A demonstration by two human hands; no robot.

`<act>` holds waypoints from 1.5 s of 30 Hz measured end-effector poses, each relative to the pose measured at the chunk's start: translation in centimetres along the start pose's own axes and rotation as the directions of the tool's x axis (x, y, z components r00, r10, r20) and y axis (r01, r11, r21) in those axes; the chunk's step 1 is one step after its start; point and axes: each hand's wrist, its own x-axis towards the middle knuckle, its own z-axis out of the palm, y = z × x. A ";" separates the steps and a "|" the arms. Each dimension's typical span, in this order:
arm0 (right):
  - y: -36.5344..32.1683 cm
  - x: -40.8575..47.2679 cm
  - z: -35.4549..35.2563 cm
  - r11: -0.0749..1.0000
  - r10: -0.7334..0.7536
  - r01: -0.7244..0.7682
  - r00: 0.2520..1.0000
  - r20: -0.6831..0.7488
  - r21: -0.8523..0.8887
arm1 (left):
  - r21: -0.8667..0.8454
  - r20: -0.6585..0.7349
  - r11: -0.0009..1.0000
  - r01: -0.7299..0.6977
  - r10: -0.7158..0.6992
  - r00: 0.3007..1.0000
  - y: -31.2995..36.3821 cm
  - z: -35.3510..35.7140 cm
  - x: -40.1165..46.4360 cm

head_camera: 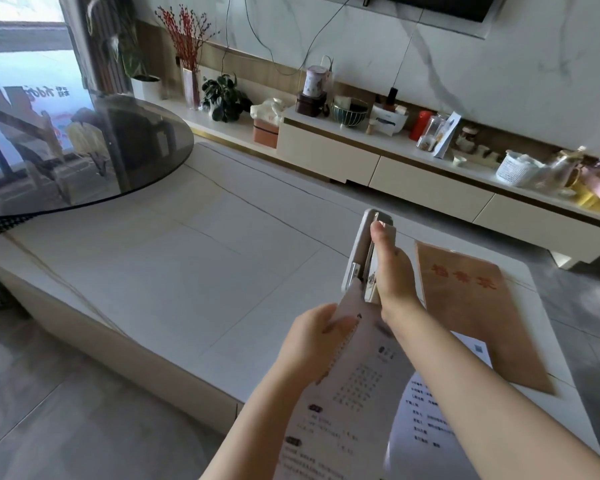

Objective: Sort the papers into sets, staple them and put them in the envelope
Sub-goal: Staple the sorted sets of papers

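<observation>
Head view. Low white coffee table with a pale stone-look top crossed by thin dark vein lines; grey tiled floor around it. A round smoked-glass top overlaps the table's far left corner and reflects the window.

Right hand grips a white stapler, thumb laid along its top, the other fingers hidden behind the body. The stapler is held in the air above the tabletop's right half, its mouth pointing down toward the person.

Left hand pinches a set of printed papers near its top left edge, fingers curled round the sheets. The top corner of the set sits in the stapler's mouth. The set is lifted off the tabletop and hangs over the near edge.

A second printed sheet lies at the near right edge of the tabletop, partly under the right forearm. A brown envelope with red characters lies flat near the right edge, just beside the stapler hand, not touching it.

Back of room: long cream TV cabinet against a marble-pattern wall, crowded with jars, a bowl, a white basket and boxes. A vase of red branches and a green potted plant stand at its left end. Lower edge of a dark screen is at top.
</observation>
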 end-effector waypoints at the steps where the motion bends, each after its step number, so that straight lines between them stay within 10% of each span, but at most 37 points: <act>1: -0.1 -0.1 0.1 1.000 0.022 -0.022 0.999 0.034 0.012 | -0.021 -0.003 1.000 0.013 -0.014 1.000 -0.3 -0.1 0.1; 10: -2.8 3.9 0.1 0.959 0.224 -0.224 0.974 0.019 0.174 | -0.136 -0.011 0.979 0.150 -0.153 0.988 -2.0 -2.0 0.5; 23: 3.5 9.2 8.8 0.830 0.221 -0.123 0.968 0.117 -0.545 | -0.350 -0.124 0.854 0.384 -0.448 0.885 -6.8 -5.5 2.2; 31: 6.9 10.4 13.2 0.727 0.179 0.007 0.963 0.200 -0.686 | -0.359 -0.171 0.842 0.403 -0.483 0.858 -8.6 -6.2 2.9; 45: 3.4 5.6 -3.0 0.854 0.436 -0.193 0.772 0.463 -0.482 | -0.350 -0.165 0.868 0.353 -0.428 0.888 -5.9 -6.4 2.0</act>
